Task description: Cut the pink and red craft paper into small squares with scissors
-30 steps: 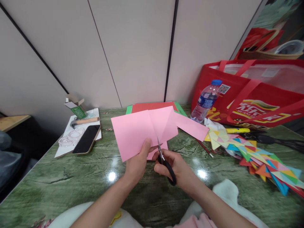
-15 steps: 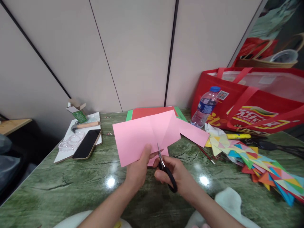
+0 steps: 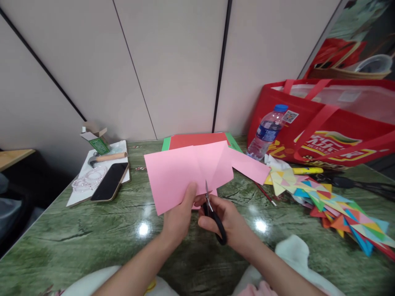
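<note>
Left hand point(image 3: 179, 218): closed on the lower edge of the pink sheet point(image 3: 173, 174), with the thumb on the near face and the fingers hidden behind it.
Right hand point(image 3: 231, 222): wrapped through the black handles of the scissors point(image 3: 212, 213), just right of the left hand.
Scissors: the blades point up and meet the sheet's lower edge beside the left thumb; how far they are parted is too small to tell.
Pink sheet: held up off the green tabletop point(image 3: 92, 238), near the middle of the view, with its face tilted towards the camera and fold lines on its right half.
Behind the sheet: a flat stack of red and green paper point(image 3: 197, 139) by the wall, and a second pink piece point(image 3: 251, 167) lying to the right.
Left side: a phone point(image 3: 108, 187), a hammer point(image 3: 106, 157), beads point(image 3: 88, 179) and a small box point(image 3: 94, 137) together on a white sheet.
Right side: a water bottle point(image 3: 267, 131) against a red bag point(image 3: 333, 123), a yellow marker point(image 3: 307, 170), and a heap of coloured paper triangles point(image 3: 336, 209).
</note>
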Available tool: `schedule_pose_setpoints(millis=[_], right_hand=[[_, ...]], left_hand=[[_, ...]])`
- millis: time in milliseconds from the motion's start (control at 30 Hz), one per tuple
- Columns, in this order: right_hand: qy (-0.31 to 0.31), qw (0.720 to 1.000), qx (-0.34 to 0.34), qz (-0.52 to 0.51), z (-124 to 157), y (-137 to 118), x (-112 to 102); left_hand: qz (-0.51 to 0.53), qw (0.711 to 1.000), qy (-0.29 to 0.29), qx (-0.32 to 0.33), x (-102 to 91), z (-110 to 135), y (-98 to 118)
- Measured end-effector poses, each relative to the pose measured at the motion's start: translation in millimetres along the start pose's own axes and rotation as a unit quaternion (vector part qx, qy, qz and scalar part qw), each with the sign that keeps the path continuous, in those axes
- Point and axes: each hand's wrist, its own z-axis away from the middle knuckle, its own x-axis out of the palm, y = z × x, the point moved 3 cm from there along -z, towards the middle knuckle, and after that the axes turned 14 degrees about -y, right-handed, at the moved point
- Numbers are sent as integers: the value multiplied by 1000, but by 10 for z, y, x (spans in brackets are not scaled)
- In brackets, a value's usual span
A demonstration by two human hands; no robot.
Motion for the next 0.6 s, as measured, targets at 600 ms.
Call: schedule_pose_setpoints(millis=[600], right_hand=[[5,1000,-4,-7,2,68,-28]], left_hand=[[61,996,-63,0,33,-5,10]])
